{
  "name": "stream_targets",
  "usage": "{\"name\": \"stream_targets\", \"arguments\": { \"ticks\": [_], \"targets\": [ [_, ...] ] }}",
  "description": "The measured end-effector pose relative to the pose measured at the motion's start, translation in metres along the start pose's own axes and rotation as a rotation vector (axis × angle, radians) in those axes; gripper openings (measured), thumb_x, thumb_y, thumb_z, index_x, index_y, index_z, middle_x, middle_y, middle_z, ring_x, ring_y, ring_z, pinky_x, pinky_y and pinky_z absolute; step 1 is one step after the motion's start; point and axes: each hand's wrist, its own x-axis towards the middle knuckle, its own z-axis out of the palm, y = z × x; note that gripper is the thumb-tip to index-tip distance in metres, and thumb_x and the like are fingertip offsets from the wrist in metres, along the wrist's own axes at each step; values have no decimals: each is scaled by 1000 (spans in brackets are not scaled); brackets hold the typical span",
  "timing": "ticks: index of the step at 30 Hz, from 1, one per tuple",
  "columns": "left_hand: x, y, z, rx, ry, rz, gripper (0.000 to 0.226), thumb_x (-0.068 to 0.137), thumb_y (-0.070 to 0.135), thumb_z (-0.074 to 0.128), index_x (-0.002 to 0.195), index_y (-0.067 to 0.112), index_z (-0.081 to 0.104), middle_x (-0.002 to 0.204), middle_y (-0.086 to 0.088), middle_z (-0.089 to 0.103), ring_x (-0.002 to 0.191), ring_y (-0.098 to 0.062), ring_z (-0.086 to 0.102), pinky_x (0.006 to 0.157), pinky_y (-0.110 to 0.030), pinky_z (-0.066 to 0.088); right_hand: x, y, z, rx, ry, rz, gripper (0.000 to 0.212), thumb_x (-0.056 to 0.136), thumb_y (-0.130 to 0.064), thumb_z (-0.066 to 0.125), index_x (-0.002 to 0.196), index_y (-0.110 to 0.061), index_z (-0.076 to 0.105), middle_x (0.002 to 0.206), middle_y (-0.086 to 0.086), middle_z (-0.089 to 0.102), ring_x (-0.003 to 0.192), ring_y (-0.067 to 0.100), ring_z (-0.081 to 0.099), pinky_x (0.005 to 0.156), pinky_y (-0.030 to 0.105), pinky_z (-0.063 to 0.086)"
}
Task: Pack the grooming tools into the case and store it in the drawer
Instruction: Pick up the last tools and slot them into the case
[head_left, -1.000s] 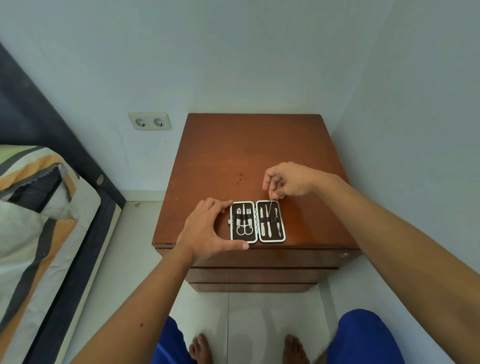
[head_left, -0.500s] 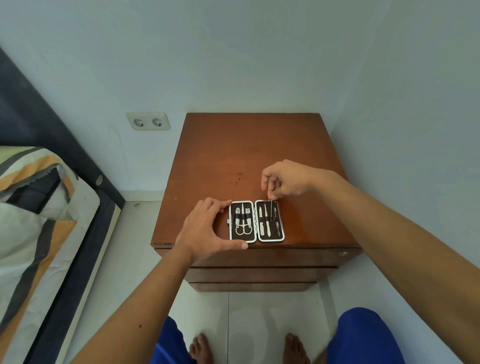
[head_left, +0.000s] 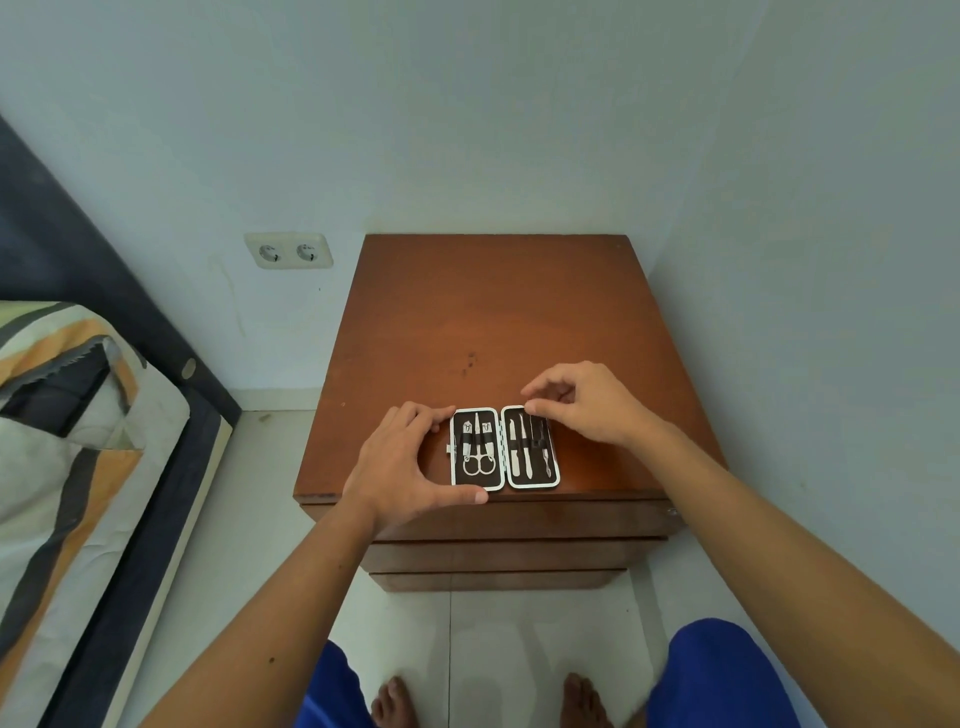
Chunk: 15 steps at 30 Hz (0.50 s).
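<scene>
A reddish-brown wooden nightstand (head_left: 498, 322) is standing against the pale wall, its drawer fronts (head_left: 519, 525) sitting closed below the top. Left of the nightstand, a bed with striped orange, grey and white bedding (head_left: 67, 447) is lying along a dark blue frame, and a cream double wall socket (head_left: 289, 250) is sitting on the wall just beyond the nightstand's rear left corner. At the nightstand's front edge, a small black rectangular grooming case with a white rim (head_left: 504, 448) is lying opened flat, both halves facing up. The left hand (head_left: 405, 467) is bracing the case's left half, with the fingers curling at its far left corner and the thumb lying along its near edge. The right hand (head_left: 582, 405) is sitting at the far edge of the case's right half, fingers loosely curled with the thumb tip at the rim; whether it is pinching anything cannot be told. Silver scissors (head_left: 479, 457) and smaller metal pieces are sitting strapped in the case's left half, while slim silver files and pushers (head_left: 524, 447) are lying side by side in its right half.
</scene>
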Motion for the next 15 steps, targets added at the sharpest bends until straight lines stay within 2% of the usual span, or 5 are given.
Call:
{"name": "stream_targets", "arguments": {
  "ticks": [2, 7, 11, 15],
  "targets": [
    [0, 0, 0, -2, -3, -3, 120, 50, 98, 72, 150, 35, 50, 117, 25, 47, 111, 0, 46, 96, -31, 47, -2, 2, 9, 15, 54, 14, 18, 87, -27, 83, 105, -28, 81, 96, -13, 74, 86, 4, 67, 80, 19, 52],
    [0, 0, 0, -6, -6, -8, 120, 50, 97, 73, 150, 35, 50, 118, 25, 47, 110, 0, 46, 95, -30, 47, -5, 2, 17, 85, 131, 67, 34, 79, -23, 91, 109, -24, 77, 95, -10, 73, 81, 4, 66, 76, 15, 53],
    [0, 1, 0, -8, -6, -10, 118, 51, 96, 73, 150, 36, 50, 118, 26, 47, 111, 1, 45, 95, -30, 46, -7, 4, 20, 63, 162, 52, 23, 78, -25, 91, 98, -25, 79, 95, -10, 71, 84, 6, 66, 77, 17, 52],
    [-1, 1, 0, -6, -3, -7, 119, 51, 98, 71, 150, 35, 51, 117, 25, 47, 111, 1, 45, 94, -29, 45, -11, 7, 22, 47, 162, 24, 22, 80, -26, 89, 100, -25, 80, 99, -10, 70, 90, 10, 65, 81, 20, 52]
  ]
}}
